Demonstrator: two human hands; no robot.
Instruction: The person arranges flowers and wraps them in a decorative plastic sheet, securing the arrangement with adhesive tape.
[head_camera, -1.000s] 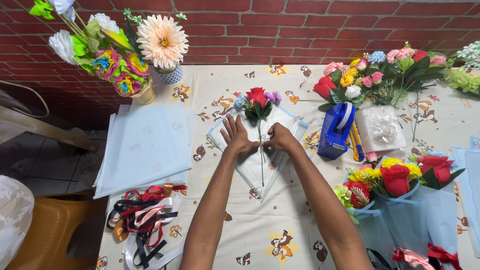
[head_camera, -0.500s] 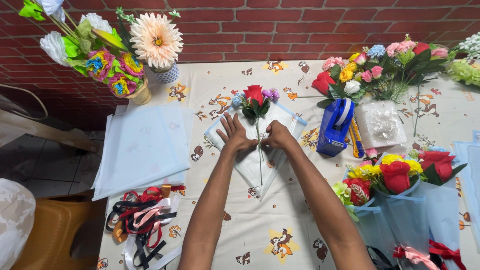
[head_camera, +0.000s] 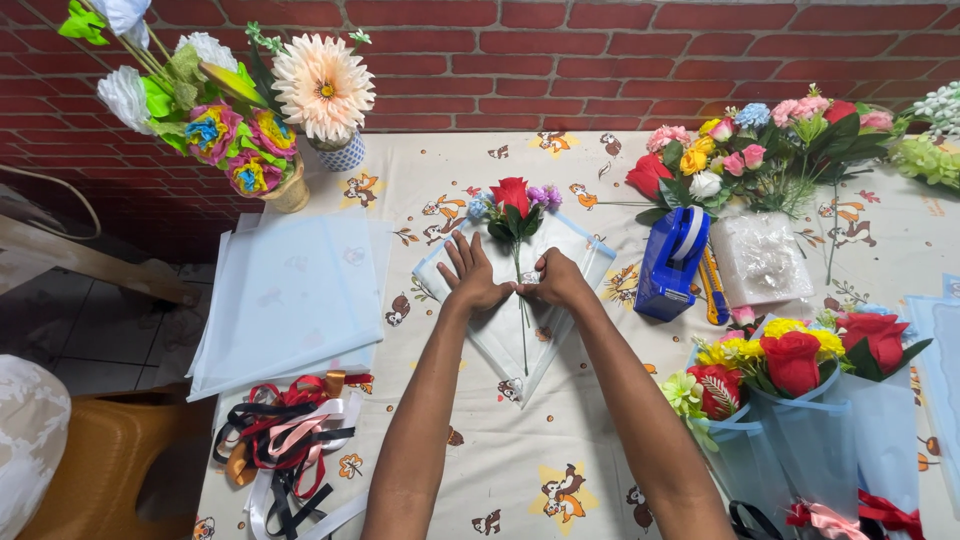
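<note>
Barely shifted, both hands, left hand (head_camera: 474, 277) flat, right hand (head_camera: 556, 281) pinching, fold pale translucent wrapping sheet (head_camera: 505, 335) around red artificial rose stem (head_camera: 514, 205); taping would follow.

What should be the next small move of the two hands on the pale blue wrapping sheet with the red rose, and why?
Probably fold the left flap across the stem. Both the left hand and the right hand press the pale blue wrapping sheet flat at the thin green stem of the small red rose bunch, and the sheet lies open, pointed toward the person.
</note>
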